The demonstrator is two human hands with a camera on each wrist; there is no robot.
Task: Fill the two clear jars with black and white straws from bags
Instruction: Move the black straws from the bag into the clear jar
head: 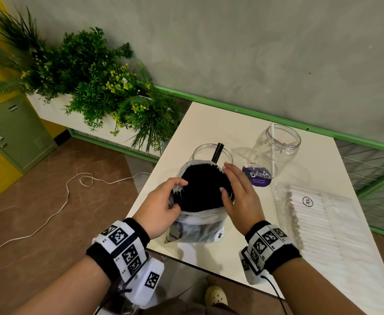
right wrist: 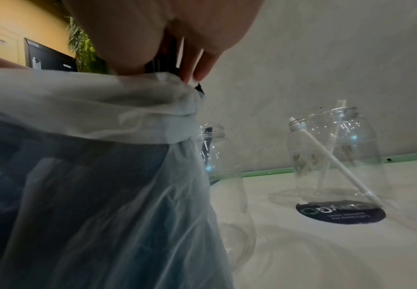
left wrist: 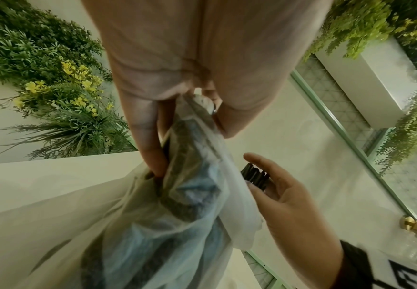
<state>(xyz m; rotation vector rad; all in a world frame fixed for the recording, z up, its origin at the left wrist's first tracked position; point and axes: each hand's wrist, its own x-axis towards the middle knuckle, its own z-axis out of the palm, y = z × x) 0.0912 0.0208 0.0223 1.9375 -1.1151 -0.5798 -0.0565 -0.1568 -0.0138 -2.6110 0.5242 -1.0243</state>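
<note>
Centre frame: left hand (head: 158, 206) pinches the bag (head: 195, 226) rim; right hand (head: 240, 193), fingers straight, touches black straws (head: 203, 188); the bag could topple toward the jar (head: 211, 153) behind it.

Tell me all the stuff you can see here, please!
Table: one, white, by the grey wall.
Bag of black straws: one, clear plastic, front of table.
Left jar: one, clear, behind the bag, a few black straws inside.
Right jar: one, clear, further right, white straws inside.
Pack of white straws: one, lying on the table's right.
Round sticker: one, purple, on the table by the right jar.
Plants: green with yellow flowers, left.
Cable: one, white, on the floor.
Left hand: grips the bag's rim.
Right hand: fingers straight against the bag's other side.
</note>
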